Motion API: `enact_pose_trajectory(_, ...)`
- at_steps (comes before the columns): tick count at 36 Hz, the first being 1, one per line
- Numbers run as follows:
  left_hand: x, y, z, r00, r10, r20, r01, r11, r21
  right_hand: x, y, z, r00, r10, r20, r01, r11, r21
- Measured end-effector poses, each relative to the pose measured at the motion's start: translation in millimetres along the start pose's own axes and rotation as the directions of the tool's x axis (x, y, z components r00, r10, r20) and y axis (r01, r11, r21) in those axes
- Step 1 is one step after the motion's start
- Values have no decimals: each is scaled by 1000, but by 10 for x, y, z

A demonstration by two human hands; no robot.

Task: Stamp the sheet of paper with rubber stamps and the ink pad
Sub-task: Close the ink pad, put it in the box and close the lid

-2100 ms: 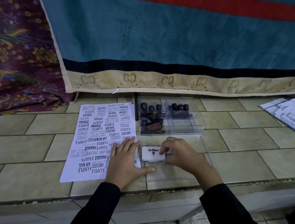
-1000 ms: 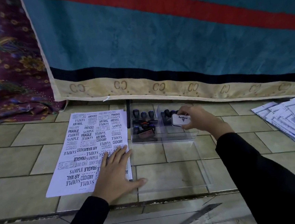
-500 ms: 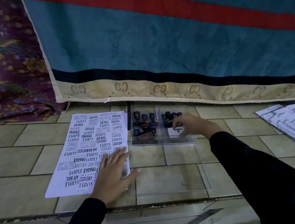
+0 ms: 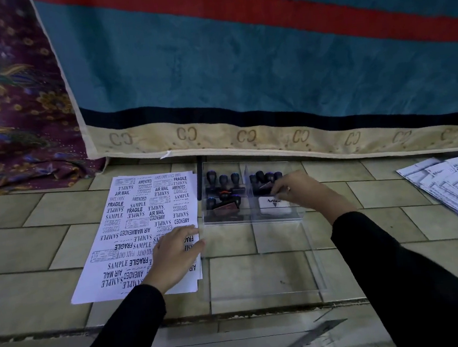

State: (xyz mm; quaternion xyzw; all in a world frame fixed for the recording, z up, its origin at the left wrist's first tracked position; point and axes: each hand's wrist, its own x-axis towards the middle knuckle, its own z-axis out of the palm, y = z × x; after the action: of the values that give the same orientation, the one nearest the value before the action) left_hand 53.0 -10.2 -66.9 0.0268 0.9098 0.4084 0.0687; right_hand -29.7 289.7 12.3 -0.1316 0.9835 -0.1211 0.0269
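A white sheet of paper (image 4: 132, 223) covered in black stamp prints lies on the tiled ledge. My left hand (image 4: 174, 255) rests flat on its lower right part. To the right stands a clear plastic box (image 4: 254, 222) with two compartments. Black-handled rubber stamps (image 4: 223, 190) fill the left one. The right one holds more stamps (image 4: 261, 177) at the back and the white Artline ink pad (image 4: 275, 206) lying closed at the front. My right hand (image 4: 301, 192) reaches into the right compartment, fingertips between the pad's far edge and the stamps. Whether they grip anything is unclear.
A clear lid (image 4: 264, 275) lies flat in front of the box. Fanned printed papers (image 4: 455, 181) sit at the right edge. A teal blanket (image 4: 241, 75) and patterned cloth (image 4: 8, 95) hang behind. The ledge's front edge (image 4: 234, 315) is just below my wrists.
My right hand carried the ink pad from beside the paper into the box's right compartment, where it now lies. My left hand stayed flat on the sheet.
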Motion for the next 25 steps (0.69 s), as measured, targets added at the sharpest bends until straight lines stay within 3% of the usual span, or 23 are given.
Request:
enact_pose_trajectory(3, 30, 140, -2, 1000, -5, -27, 10, 983, 181, -192, -20, -80, 967, 145, -209, -118, 984, 135)
enact_pose_trajectory(5, 24, 217, 16, 996, 27, -84, -1, 954, 299, -371, -4, -77, 932, 272, -240, -227, 954, 199)
enact_pose_trajectory(9, -58, 280, 71, 970, 137, -201, -31, 889, 457, -741, 55, 119, 849, 520, -97, -493, 844, 211)
enact_pose_trajectory(11, -108, 289, 95, 974, 109, -197, -5, 885, 465, -873, 54, 271, 816, 577, -16, -563, 802, 201)
enact_pose_trajectory(14, -164, 288, 138, 989, 17, -150, 49, 903, 426, -995, 16, 493, 785, 619, 22, -608, 764, 217)
enact_pose_trajectory(25, -140, 319, 186, 995, -11, -100, 47, 929, 368, -1088, -15, 679, 770, 636, -60, -588, 743, 320)
